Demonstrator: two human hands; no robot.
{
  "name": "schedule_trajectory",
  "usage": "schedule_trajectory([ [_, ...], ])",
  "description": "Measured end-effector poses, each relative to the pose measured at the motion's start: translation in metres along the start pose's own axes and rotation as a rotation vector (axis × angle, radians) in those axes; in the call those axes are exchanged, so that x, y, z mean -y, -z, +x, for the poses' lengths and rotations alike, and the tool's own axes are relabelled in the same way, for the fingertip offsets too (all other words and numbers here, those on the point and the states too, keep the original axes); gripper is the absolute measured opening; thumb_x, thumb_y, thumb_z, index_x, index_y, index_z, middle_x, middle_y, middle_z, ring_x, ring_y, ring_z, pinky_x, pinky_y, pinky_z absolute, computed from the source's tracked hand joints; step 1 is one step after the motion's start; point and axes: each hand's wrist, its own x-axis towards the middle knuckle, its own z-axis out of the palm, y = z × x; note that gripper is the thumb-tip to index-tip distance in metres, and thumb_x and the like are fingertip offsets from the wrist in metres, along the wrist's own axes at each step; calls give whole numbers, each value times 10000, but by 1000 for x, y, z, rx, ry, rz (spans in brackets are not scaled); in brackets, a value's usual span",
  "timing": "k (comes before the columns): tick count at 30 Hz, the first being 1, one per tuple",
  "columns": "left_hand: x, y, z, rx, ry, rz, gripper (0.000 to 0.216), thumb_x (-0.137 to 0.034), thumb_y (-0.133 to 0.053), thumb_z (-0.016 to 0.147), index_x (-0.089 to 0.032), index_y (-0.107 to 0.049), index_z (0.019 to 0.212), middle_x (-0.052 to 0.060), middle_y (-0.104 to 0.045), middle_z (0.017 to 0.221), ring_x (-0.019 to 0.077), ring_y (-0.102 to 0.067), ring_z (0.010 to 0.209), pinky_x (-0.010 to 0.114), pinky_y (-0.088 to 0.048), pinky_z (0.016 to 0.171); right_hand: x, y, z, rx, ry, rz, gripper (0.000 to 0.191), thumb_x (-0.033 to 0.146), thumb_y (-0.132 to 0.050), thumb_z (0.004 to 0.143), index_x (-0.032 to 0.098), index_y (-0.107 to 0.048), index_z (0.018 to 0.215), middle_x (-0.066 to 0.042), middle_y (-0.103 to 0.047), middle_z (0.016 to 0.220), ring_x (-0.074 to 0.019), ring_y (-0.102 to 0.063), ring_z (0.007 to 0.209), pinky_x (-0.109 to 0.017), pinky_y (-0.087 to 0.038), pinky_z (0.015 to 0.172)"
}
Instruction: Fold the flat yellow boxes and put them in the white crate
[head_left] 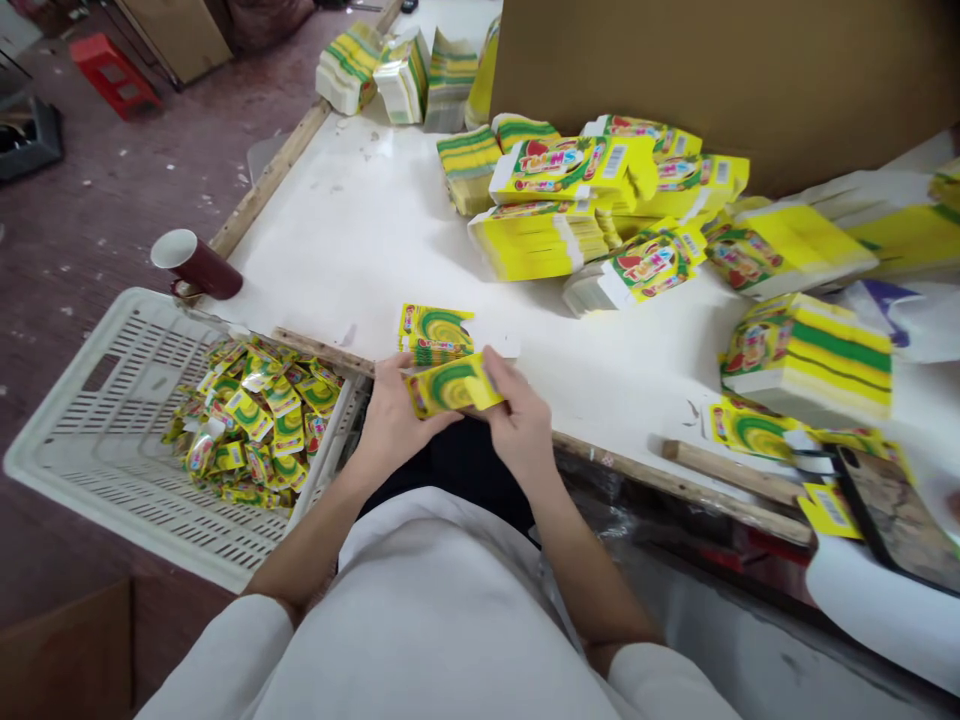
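Note:
A small yellow and green printed carton [448,386] is held between my two hands, just over the table's front edge. My left hand [396,412] grips its left end, thumb along the near side. At its right end, the fingers of my right hand [519,405] pinch the yellow end flap; that hand is slightly blurred. Right behind the carton, a short stack of matching flat cartons [435,330] lies on the white table [352,220], close to my left fingertips. Whether the held carton contains anything is hidden.
A white plastic basket [82,400] with many small cartons [259,420] stands at the left below the table edge. A dark red mug [206,270] sits at the corner. Bundled cartons [540,240] lie farther back before a big cardboard box [712,80]. A phone [900,520] is at right.

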Motion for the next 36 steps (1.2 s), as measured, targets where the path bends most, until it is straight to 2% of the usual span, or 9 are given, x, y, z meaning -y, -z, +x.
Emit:
schedule_trajectory([
  [2,-1,3,1,-36,153,-228,652,-406,-816,697,-202,-439,1188,63,-626,1037,186,-652,855,333,-546,767,-4,3,4,-54,-11,-26,554,204,-482,979,346,-413,1510,-46,-477,1549,-244,-478,1415,-446,-422,1168],
  [8,-4,14,8,-135,276,-682,495,-352,-830,700,-197,-544,1073,-27,-667,778,107,-638,641,216,-516,626,0,11,7,242,39,-9,421,311,-600,942,330,-606,1363,-55,-351,1622,-298,-430,1445,-481,-469,1121],
  [13,-8,11,8,-132,290,-706,474,-346,-837,694,-189,-585,1063,-25,-688,760,117,-650,636,223,-523,628,-1,20,10,325,28,61,351,260,-688,874,319,-713,1219,-71,-409,1590,-286,-589,1298,-453,-537,1035],
  [18,-14,9,2,-100,279,-602,342,-327,-764,781,-184,-634,1063,7,-706,847,131,-662,723,238,-531,686,3,12,11,138,-41,88,217,228,-741,817,291,-786,1020,-63,-516,1511,-282,-584,1305,-446,-519,1059],
  [22,-15,12,-1,-90,285,-637,349,-338,-764,777,-187,-635,1064,0,-705,824,139,-655,700,255,-534,685,4,8,13,237,-45,181,315,263,-735,833,268,-730,1148,-97,-497,1523,-300,-503,1387,-475,-462,1112],
  [27,-11,20,-2,-101,273,-555,350,-388,-755,787,-201,-646,1063,-10,-687,807,147,-629,677,264,-507,657,5,-6,15,187,-128,265,598,341,-686,879,280,-476,1436,-112,-481,1527,-285,-548,1335,-471,-492,1083],
  [30,6,54,0,-223,198,-332,280,-413,-744,802,-223,-685,999,-17,-675,822,150,-592,694,282,-485,678,2,-13,24,190,-105,204,769,405,-748,827,277,-384,1492,-129,-515,1487,-287,-631,1203,-483,-516,1045],
  [33,36,114,-3,-517,148,108,161,-374,-738,794,-249,-695,886,-29,-648,828,177,-578,787,338,-486,789,-12,-17,42,35,-54,-57,668,377,-744,828,231,-481,1424,-146,-603,1371,-328,-589,1207,-535,-463,1070],
  [36,67,173,-11,-569,379,615,100,-329,-716,771,-263,-686,840,4,-591,862,269,-569,982,474,-470,932,-28,-23,56,46,-54,-287,509,247,-661,866,205,-548,1360,-148,-682,1196,-350,-581,1130,-565,-462,1020],
])
